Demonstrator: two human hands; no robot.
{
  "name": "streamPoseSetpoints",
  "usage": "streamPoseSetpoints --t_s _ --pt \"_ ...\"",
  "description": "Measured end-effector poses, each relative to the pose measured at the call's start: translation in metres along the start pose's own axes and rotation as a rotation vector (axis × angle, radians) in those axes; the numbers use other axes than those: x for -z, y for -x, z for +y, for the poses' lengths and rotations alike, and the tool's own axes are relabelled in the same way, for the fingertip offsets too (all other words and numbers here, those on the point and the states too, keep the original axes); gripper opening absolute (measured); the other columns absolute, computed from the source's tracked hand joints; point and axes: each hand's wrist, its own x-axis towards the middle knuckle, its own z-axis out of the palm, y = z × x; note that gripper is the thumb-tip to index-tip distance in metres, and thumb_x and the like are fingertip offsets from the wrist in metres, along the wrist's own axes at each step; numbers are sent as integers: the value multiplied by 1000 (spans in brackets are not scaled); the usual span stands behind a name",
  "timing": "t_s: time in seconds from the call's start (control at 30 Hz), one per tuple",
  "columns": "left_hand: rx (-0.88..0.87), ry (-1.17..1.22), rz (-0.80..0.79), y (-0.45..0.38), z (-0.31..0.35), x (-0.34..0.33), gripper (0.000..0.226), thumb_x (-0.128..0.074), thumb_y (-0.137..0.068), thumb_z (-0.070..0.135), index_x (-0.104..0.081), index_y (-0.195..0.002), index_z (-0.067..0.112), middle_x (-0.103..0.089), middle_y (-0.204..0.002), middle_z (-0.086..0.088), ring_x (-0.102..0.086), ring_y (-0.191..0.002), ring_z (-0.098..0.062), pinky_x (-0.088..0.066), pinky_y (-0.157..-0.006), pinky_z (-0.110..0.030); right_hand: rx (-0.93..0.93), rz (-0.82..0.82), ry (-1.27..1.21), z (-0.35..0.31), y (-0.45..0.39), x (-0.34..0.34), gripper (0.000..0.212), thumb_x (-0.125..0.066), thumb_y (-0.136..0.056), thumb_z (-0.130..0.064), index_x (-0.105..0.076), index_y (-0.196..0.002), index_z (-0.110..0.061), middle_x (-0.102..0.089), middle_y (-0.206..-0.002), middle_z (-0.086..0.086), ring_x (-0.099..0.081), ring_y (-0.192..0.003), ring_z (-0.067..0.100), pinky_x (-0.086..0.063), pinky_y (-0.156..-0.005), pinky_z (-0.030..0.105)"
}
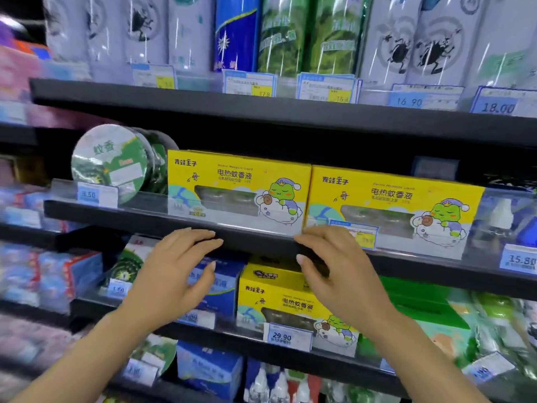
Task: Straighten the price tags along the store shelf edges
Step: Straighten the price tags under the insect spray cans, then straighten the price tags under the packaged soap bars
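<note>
Both hands are raised at the black front edge [255, 241] of the middle shelf. My left hand [174, 269] has its fingers lightly bent, with the fingertips at that edge; it holds nothing. My right hand [334, 266] reaches to the same edge, its fingers partly covering a blue-framed price tag with a yellow patch [364, 235] in front of the right yellow box [392, 205]. Whether it pinches that tag is not visible. Other tags sit along the edges: one reading 29.90 [286, 335], one reading 15.80 [520, 258], one at the left [93, 194].
Two yellow mosquito-liquid boxes [238, 184] and round green coil tins [113, 164] stand on the middle shelf. Spray cans [279, 33] with tags [250, 84] fill the top shelf. Lower shelves hold blue boxes [215, 283], a yellow box [287, 301] and bottles [279, 385].
</note>
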Motion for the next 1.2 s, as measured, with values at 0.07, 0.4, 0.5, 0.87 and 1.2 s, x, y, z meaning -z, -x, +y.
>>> streamPoseSetpoints --t_s 0.07,0.4,0.5,0.87,1.2 --pt "30 -49 -10 5 -8 11 39 -49 -89 29 -66 -115 6 -62 -115 -7 -53 -108 -24 -33 -107 -30 64 -9 -32 -11 -13 -11 38 -43 -89 -35 -62 -117 -17 -59 -113 -1 -47 -108 14 -37 -94 27" --pt "304 -359 -128 56 -59 69 58 -44 -90 43 -49 -133 5 -51 -130 -9 -44 -123 -28 -30 -106 -38 259 -91 -276 -68 -58 -80 40 -42 -90 -36 -58 -123 -19 -56 -117 -4 -44 -110 12 -41 -92 31" --pt "321 -398 -113 70 -79 85 58 -44 -90 43 -49 -133 3 -51 -131 -11 -45 -122 -29 -32 -104 -40 312 -86 -276 -92 -73 -97 41 -41 -90 -37 -59 -122 -19 -56 -118 -4 -42 -111 11 -37 -94 28" --pt "258 -371 -126 83 -181 124 55 -49 -89 41 -50 -132 7 -51 -132 -7 -45 -120 -24 -27 -105 -31 316 -13 -252 -175 -126 -159 40 -43 -89 -33 -62 -120 -16 -58 -115 -3 -44 -111 12 -28 -98 19" --pt "226 -335 -213 140 -267 174 56 -53 -89 42 -48 -135 11 -49 -135 -2 -45 -123 -20 -27 -110 -38 306 -92 -276 -263 -133 -232 40 -44 -91 -34 -60 -122 -16 -57 -119 -4 -48 -114 15 -43 -97 36"
